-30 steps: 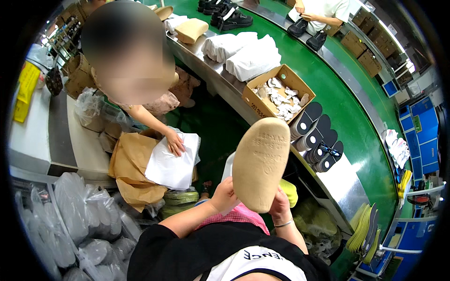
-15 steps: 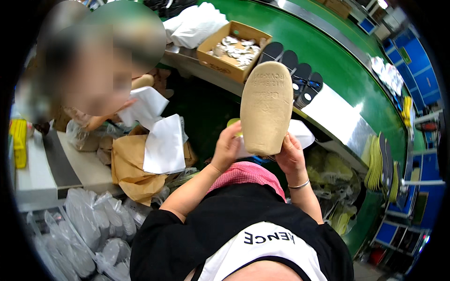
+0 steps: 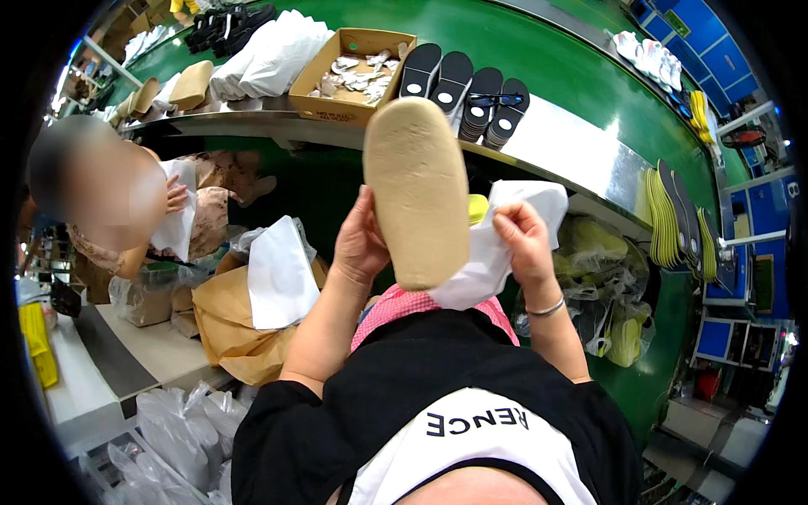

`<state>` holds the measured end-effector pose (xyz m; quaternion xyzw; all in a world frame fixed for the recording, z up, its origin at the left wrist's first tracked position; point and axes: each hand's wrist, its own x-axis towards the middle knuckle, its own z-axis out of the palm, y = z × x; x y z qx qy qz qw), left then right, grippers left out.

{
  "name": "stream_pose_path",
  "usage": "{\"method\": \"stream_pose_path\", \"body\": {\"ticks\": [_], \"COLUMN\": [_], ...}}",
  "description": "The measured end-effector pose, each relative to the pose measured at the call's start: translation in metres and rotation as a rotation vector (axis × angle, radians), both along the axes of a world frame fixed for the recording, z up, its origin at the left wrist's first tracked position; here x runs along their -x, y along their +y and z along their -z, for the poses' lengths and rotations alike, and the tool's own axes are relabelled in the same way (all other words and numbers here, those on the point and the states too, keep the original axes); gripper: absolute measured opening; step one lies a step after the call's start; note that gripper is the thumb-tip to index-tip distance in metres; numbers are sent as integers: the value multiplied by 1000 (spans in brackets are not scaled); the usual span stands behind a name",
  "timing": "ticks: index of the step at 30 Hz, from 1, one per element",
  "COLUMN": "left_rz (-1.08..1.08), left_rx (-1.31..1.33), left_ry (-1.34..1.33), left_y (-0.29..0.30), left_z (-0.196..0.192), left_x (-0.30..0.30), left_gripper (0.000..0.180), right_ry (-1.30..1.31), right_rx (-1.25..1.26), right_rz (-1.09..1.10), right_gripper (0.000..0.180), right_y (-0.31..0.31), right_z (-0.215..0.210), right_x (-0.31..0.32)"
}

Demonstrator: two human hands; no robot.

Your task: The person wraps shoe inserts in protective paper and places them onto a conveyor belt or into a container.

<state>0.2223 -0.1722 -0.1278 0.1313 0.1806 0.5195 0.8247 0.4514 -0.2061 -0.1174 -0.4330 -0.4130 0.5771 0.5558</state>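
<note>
Upright before me stands a beige, foot-shaped shoe form (image 3: 417, 198), its smooth broad face toward the camera. My left hand (image 3: 364, 240) grips the narrower lower end from the left side, the fingers partly hidden behind it. A thin white sheet (image 3: 532, 210) hangs behind and to the right of the form. Its upper part is pinched between the thumb and fingers of my right hand (image 3: 523, 240); whether it is paper or cloth I cannot tell. Something yellow-green (image 3: 477, 209) peeks out between the form and the sheet.
An open cardboard box (image 3: 353, 76) of small white pieces and stacks of black insoles (image 3: 454, 80) stand on the far bench. White sheets (image 3: 282, 273) lie on brown paper at left. A co-worker (image 3: 118, 194) sits there, holding a white sheet. Bagged yellow-green items (image 3: 602, 286) are at right.
The form has passed from my right hand to my left and now shows an unmarked face. My right hand has taken hold of the white sheet. The view has shifted.
</note>
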Motion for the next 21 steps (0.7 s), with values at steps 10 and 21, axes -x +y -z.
{"method": "stream_pose_path", "body": {"ticks": [10,21], "left_rz": [9,-92], "left_rx": [-29,75], "left_ry": [675,266], "left_y": [-11,2], "left_z": [48,36], "left_x": [-26,-65], "left_gripper": [30,30], "right_ry": [228,-1121], "right_rx": [-115,-339], "right_rz": [-212,-393], "right_gripper": [68,85], "right_y": [6,-28], "right_z": [-55,-62], "right_x": [0,20]}}
